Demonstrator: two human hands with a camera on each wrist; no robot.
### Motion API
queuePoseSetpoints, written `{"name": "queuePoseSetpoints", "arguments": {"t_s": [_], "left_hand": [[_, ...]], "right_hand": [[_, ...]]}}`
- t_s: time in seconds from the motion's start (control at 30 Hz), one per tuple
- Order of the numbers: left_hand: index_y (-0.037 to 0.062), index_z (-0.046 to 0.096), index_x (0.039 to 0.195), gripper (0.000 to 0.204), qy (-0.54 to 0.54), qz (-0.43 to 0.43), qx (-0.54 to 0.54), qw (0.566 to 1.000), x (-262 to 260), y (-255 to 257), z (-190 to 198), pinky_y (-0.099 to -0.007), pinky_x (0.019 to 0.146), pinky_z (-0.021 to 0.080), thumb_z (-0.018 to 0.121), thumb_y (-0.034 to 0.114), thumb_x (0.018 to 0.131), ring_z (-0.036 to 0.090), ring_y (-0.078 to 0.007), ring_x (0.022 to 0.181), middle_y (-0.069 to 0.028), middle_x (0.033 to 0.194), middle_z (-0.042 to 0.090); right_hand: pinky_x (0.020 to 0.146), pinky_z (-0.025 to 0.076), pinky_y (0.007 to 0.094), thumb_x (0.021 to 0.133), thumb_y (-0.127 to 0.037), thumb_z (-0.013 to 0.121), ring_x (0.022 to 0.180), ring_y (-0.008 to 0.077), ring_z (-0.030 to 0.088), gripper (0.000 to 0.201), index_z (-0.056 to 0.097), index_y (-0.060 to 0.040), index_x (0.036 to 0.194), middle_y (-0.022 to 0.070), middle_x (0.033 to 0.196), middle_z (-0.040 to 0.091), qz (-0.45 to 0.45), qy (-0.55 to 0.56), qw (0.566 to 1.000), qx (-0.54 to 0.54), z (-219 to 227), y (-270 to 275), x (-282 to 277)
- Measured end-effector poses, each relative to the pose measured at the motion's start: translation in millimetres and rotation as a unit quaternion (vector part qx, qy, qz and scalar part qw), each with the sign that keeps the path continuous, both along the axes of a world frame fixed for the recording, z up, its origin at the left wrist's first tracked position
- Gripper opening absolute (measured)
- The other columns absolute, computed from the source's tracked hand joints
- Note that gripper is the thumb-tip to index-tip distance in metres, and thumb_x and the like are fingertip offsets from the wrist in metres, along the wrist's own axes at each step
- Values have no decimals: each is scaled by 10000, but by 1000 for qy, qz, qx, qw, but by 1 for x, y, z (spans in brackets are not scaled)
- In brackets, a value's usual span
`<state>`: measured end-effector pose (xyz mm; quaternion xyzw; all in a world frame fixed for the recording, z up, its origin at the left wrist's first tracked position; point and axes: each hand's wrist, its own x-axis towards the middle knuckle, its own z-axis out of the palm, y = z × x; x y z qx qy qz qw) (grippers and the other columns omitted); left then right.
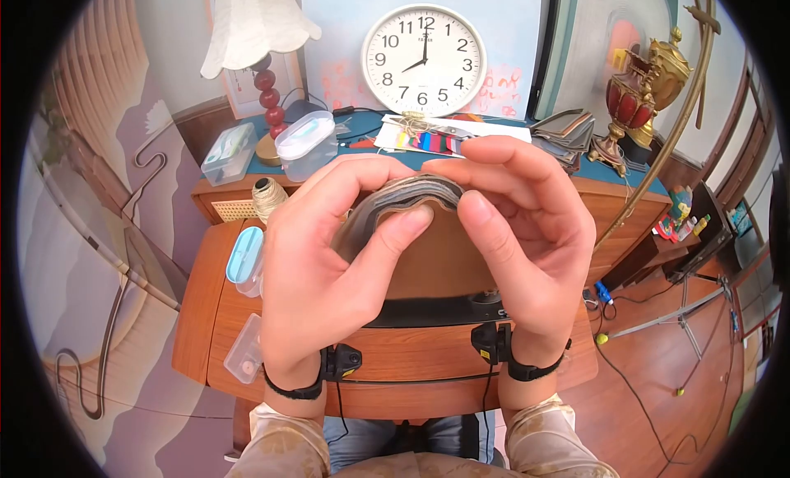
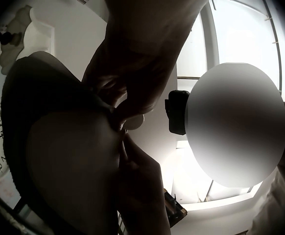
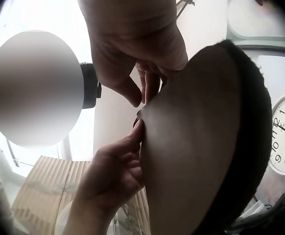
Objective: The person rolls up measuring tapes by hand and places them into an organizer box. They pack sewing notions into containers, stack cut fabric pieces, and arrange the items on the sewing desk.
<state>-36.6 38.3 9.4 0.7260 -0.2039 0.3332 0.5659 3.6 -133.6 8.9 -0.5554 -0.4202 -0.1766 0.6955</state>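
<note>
A curved brown piece (image 1: 440, 251) with several grey, ragged-edged layers behind it stands upright between the hands; its smooth face fills much of both wrist views (image 2: 74, 166) (image 3: 191, 122). The left hand (image 1: 333, 260) grips its upper left edge, thumb on the brown face and fingers behind. At the upper right, the right hand (image 1: 531, 231) has its thumb by the edge and a finger on top, other fingers bent above. Near the rim, the left (image 2: 137, 68) and right (image 2: 142, 181) hands nearly meet. In the right wrist view the right hand (image 3: 132, 49) is above the left (image 3: 113, 171).
Behind the hands, a blue-topped desk (image 1: 350, 134) holds a lamp (image 1: 267, 91), plastic boxes (image 1: 306, 144), a clock (image 1: 424, 60), folded material (image 1: 566, 136) and a red-gold ornament (image 1: 632, 103). A thread spool (image 1: 268, 198) and blue-lidded case (image 1: 245, 256) are at left. Cables cross the floor.
</note>
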Motion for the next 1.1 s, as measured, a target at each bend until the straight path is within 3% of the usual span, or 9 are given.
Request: {"name": "queuePoseSetpoints", "arguments": {"t_s": [0.07,0.2,0.37,0.43,0.5,0.63,0.7,0.83,1.1], "left_hand": [[-19,657,1028,166,-60,40,81,994,2,1,1,-271,755,506,717,1,874,629,-144,840,-73,947,682],[-21,650,1019,156,-72,54,77,993,6,0,0,-268,753,496,721,17,885,617,-132,839,-61,928,677],[-30,657,1054,181,-32,7,-104,994,-1,3,1,-256,801,500,732,59,916,615,-100,887,-45,978,694],[-36,656,1089,214,-19,1,-87,996,-3,4,3,-255,829,508,736,68,921,627,-101,938,-54,1003,703],[-56,588,1263,332,7,-46,-102,994,1,2,3,-252,902,488,674,71,969,632,-111,1029,-76,1127,685],[-46,534,1341,443,22,-98,-110,989,5,1,3,-266,922,494,703,68,948,628,-124,1077,-86,1195,667],[-38,485,1395,535,38,-95,-27,994,6,5,1,-273,934,496,725,51,925,622,-131,1103,-85,1227,653],[-14,559,1282,428,62,-76,-35,995,11,2,0,-291,846,545,755,82,913,640,-117,1017,-70,1120,686],[-17,530,1309,329,44,-82,-50,994,13,-9,-7,-264,896,496,611,118,1020,601,-101,1038,-80,1144,673]], "right_hand": [[992,510,320,953,38,609,1107,213,675,349,539,80,1293,218,1161,709,8,-5,1000,-6,0,0,0],[1005,500,326,932,28,645,1123,217,667,415,523,81,1326,198,1177,699,-2,-8,1000,-24,1,-1,3],[974,496,296,903,-20,722,1094,172,661,453,558,69,1316,134,1143,708,-48,-36,995,-86,-2,-2,7],[840,545,278,891,-87,768,944,137,672,387,636,36,1234,75,1038,729,-11,38,981,-188,-3,-11,7],[780,545,266,908,-100,756,892,103,649,326,664,34,1191,54,975,727,7,59,987,-149,-4,-8,6],[824,527,236,948,-85,717,953,89,648,289,649,35,1202,49,1058,714,6,131,991,-27,0,-10,9],[829,532,244,959,-90,705,947,96,656,291,639,29,1217,54,1069,714,12,150,988,31,2,-10,10],[836,534,247,967,-95,697,955,100,657,285,633,25,1217,52,1082,710,13,141,989,40,-1,-10,15],[927,487,287,1027,-118,594,1090,126,585,392,471,12,1376,83,1208,638,-42,50,997,-29,-3,-7,8]]}}
